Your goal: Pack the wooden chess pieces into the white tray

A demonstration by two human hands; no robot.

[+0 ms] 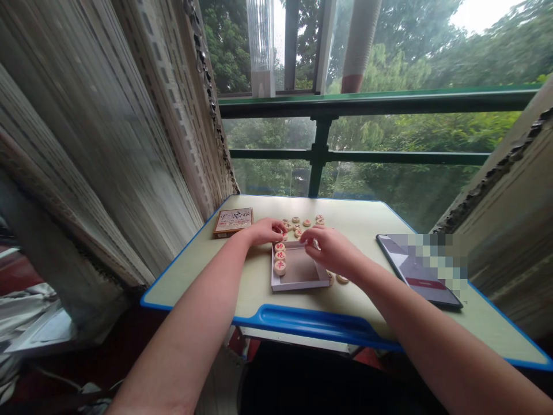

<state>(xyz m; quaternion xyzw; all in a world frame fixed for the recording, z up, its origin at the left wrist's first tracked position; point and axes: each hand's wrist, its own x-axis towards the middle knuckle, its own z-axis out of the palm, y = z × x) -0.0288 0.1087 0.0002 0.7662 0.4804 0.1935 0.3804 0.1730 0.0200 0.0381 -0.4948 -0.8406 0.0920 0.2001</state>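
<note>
My left hand (268,230) is closed at the back left corner of a shallow white box (300,285), its fingertips on a round wooden Chinese chess piece (284,237) that they partly hide. Three pieces with red characters stand in a column along the box's left side, among them a top piece (280,246) and a bottom piece (280,267). Over the box's right side hangs my right hand (326,248), fingers bent and apart, near a red-marked piece (298,233). Whether it touches anything is hard to see.
Several loose pieces, such as one piece (319,219), lie behind the box; a few more (342,279) lie right of it. A printed box lid (234,221) rests at the back left. A tablet (417,271) lies right. A blue tray groove (311,323) edges the table.
</note>
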